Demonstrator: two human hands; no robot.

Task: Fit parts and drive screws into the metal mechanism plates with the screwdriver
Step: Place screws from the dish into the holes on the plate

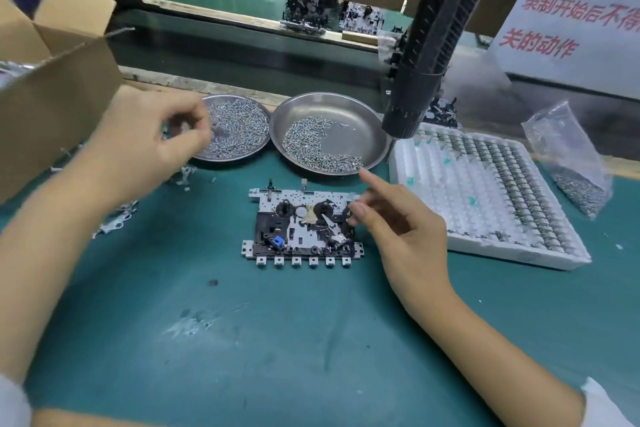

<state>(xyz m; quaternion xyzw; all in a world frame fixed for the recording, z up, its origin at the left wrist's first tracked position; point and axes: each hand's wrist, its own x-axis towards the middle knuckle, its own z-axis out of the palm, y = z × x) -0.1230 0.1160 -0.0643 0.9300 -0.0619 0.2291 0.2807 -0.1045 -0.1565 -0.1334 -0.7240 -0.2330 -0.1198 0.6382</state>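
Your right hand (pixel 401 218) hovers at centre right, fingers loosely spread and holding nothing, fingertips just over the right edge of the mechanism plate (pixel 303 229) lying mid-frame on the green counter (pixel 242 340). Your left hand (pixel 156 142), upper left, pinches something small and blurred above the left screw dish (pixel 239 130). Hanging at upper right, the screwdriver (pixel 426 55) ends beside the right dish (pixel 329 132).

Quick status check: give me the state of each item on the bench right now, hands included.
Left hand: over left steel dish, fingers curled; contents blurred.
Right hand: open, beside mechanism.
Metal mechanism plate: flat on green mat, unheld.
Left steel dish: full of screws.
Right steel dish: partly filled.
Black electric screwdriver: hanging, unheld.
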